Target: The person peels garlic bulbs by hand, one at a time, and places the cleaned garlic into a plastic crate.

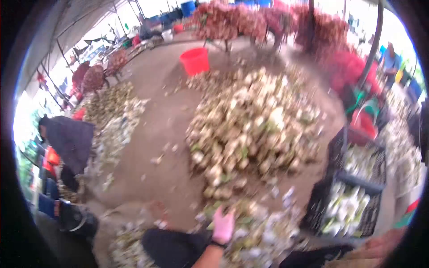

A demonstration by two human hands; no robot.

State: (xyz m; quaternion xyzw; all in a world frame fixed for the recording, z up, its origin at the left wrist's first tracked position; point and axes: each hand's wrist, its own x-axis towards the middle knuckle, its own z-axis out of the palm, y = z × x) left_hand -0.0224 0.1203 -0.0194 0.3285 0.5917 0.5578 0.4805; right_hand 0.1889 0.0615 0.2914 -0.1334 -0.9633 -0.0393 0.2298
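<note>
My left hand (pixel 223 225), in a pink glove with a dark band at the wrist, reaches to the near edge of a big heap of pale bulb-like vegetables (pixel 254 129). Its fingers point forward and look apart, with nothing visible between them. Loose peelings and leafy scraps (pixel 263 232) lie around and beside it. At the lower right, my right hand (pixel 375 250) is smeared by motion near the black crates, so its fingers cannot be made out. White-and-green trimmed bulbs (pixel 346 207) fill the nearer black crate (pixel 310 219).
A red bucket (pixel 195 61) stands behind the heap. Another black crate (pixel 377 167) adjoins the nearer one, with a red bucket (pixel 364 123) beyond it. Red mesh sacks (pixel 228 22) are stacked at the back. People sit at left, near a dark garment (pixel 69 140), and at far right (pixel 392 60).
</note>
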